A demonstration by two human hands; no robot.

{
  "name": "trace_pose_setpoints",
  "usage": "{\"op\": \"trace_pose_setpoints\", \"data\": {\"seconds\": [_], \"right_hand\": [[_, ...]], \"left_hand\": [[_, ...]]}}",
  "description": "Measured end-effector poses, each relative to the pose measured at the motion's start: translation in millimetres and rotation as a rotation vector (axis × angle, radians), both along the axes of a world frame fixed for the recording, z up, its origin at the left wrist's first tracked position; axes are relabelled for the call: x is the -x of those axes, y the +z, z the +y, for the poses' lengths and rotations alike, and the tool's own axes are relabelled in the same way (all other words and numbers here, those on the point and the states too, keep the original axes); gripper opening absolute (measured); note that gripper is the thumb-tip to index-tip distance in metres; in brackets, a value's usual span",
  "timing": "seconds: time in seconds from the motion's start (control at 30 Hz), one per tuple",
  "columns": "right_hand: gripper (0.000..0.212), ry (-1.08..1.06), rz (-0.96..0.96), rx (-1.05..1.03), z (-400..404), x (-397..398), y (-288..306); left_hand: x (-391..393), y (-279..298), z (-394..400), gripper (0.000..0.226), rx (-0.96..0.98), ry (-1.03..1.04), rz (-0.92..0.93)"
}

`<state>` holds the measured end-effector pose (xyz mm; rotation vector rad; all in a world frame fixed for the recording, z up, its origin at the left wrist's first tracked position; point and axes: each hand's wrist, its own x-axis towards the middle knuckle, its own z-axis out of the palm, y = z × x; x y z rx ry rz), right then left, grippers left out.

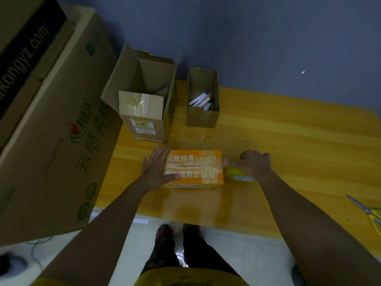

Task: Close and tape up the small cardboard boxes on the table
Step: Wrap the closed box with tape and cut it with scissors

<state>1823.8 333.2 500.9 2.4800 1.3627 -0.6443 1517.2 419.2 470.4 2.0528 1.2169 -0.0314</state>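
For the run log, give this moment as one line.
left hand flat on closed orange cardboard box | right hand grips yellow tape dispenser at box's right end

Single head-worn view, steeply downward over the near table (288,151) edge, close.

I see my bare forearms, short yellow sleeves (47,282), a yellow shirt hem (191,280), dark trousers (185,254) and dark reddish shoes (162,231).

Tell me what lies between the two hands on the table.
In the head view, the closed orange box lies between them: the left hand rests flat on its left end, and the right hand grips a yellow tape roll at its right end.
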Motion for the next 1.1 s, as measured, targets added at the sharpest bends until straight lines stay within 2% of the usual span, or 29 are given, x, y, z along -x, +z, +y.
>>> {"op": "trace_pose_setpoints", "data": {"seconds": [0.2,0.27,0.3,0.37,0.4,0.43,0.47,0.53,0.57,0.63,0.83,0.9,1.0,1.1], "right_hand": [[0.086,0.045,-0.027,0.038,3,4,6],[0.079,0.042,-0.083,0.006,0,10,12],[0.070,0.048,-0.126,-0.080,-3,19,13],[0.053,0.108,-0.107,-0.485,-8,51,14],[0.048,0.161,-0.005,-0.702,-8,72,13],[0.045,0.231,0.156,-0.826,-5,95,12],[0.046,0.309,0.322,-0.797,0,119,11],[0.050,0.405,0.495,-0.513,10,153,2],[0.053,0.430,0.450,-0.390,14,160,-6],[0.058,0.516,0.246,-0.280,10,156,-22],[0.058,0.408,-0.048,-0.219,-30,91,-21],[0.058,0.353,-0.055,-0.199,-24,102,-18],[0.058,0.252,-0.029,-0.331,-6,119,-13],[0.059,0.278,-0.039,-0.407,9,122,-13]], "left_hand": [[-2,4,-2,0.116,0.012,-0.006,0.010],[-2,5,-3,0.115,0.018,0.000,0.001],[-2,5,-3,0.115,0.019,0.007,-0.007],[-2,6,-4,0.115,0.023,0.010,-0.019],[-2,6,-5,0.115,0.023,0.006,-0.021],[-3,5,-5,0.114,0.020,0.000,-0.016],[-3,4,-5,0.113,0.013,-0.009,0.000],[-3,2,-4,0.107,-0.016,-0.031,0.045],[-3,2,-3,0.104,-0.032,-0.044,0.063],[-3,2,-2,0.102,-0.040,-0.072,0.089],[-3,4,0,0.115,0.022,-0.083,0.115],[-5,6,0,0.113,0.021,-0.089,0.190],[-11,9,-1,0.113,0.008,-0.092,0.283],[-28,11,-10,0.094,-0.066,0.061,0.272]]}}
